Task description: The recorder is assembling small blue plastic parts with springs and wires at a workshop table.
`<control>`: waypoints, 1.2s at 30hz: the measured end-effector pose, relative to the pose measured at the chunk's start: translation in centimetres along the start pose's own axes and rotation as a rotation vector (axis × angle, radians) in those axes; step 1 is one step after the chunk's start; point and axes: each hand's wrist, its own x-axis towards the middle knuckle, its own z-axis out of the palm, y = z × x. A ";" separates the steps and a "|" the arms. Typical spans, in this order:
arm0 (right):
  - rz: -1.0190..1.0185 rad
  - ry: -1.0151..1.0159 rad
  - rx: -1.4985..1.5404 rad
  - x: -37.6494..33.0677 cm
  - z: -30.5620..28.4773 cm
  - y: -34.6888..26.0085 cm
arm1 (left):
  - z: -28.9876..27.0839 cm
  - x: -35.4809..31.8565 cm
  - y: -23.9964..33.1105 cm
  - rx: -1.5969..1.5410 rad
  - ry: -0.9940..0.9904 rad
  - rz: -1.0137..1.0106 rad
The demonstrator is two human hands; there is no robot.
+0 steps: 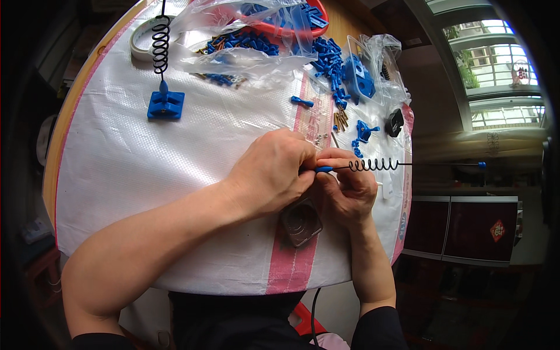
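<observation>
Both hands meet over the table's near middle. My right hand (351, 189) is closed around a black spring wire (373, 165) near its blue sleeve (324, 169). The coiled part stretches to the right and ends in a small blue tip (482, 165). My left hand (274, 169) is closed at the sleeve's left end, and its fingertips hide what they pinch. Just below the hands lies a small clear-lidded round-cornered case (301, 223). Beyond them are a loose blue plastic piece (302, 101), brass-coloured pins (340, 119) and a small blue bracket (366, 131).
At the far left a second black spring (161, 46) rises from a blue square base (166, 105), beside a roll of tape (143, 39). Clear plastic bags (251, 49), a red basin (318, 29) and a heap of blue parts (328, 61) fill the back. A black part (395, 122) sits at the right edge.
</observation>
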 end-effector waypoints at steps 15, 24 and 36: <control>-0.140 0.043 -0.232 0.8 0.1 -1.2 | -1.1 0.5 1.8 -0.157 -0.062 0.025; -0.101 0.037 -0.188 0.6 -0.1 -1.1 | -0.9 0.9 1.8 -0.059 -0.058 0.092; -0.050 0.002 -0.066 0.1 -0.6 -0.7 | -0.6 1.0 2.2 0.017 -0.048 0.087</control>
